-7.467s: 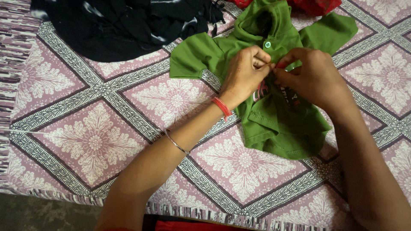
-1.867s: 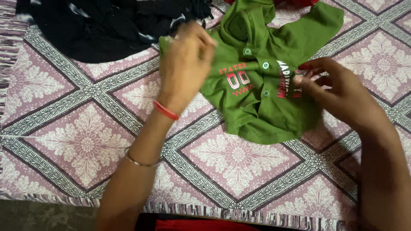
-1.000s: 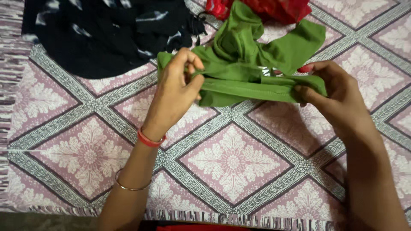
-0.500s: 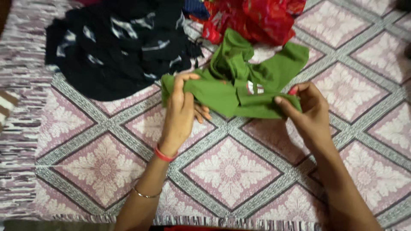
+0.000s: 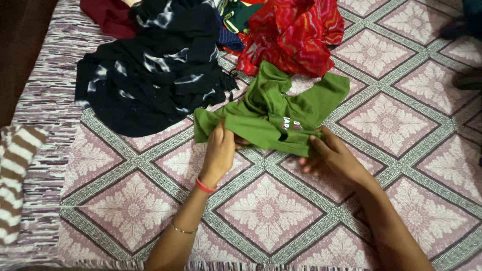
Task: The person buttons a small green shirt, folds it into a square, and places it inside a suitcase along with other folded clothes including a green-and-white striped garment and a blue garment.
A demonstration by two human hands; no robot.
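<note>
A small green shirt (image 5: 273, 113) with red and white print lies partly folded on the pink patterned bedspread (image 5: 261, 211). My left hand (image 5: 219, 150), with a red bangle at the wrist, grips the shirt's folded lower left edge. My right hand (image 5: 334, 155) pinches the lower right edge of the same fold. The sleeves and collar spread out beyond my hands, toward the pile of clothes.
A black garment with white streaks (image 5: 150, 70) lies at the upper left. A red patterned cloth (image 5: 293, 32) is bunched behind the shirt, with dark maroon cloth (image 5: 105, 15) at the top. A brown and white striped cloth (image 5: 15, 175) sits at the left edge.
The shirt was spread flat with its front showing, then its lower part was folded up. Both hands have kept hold of the fold and drawn it nearer, while the view pulled back.
</note>
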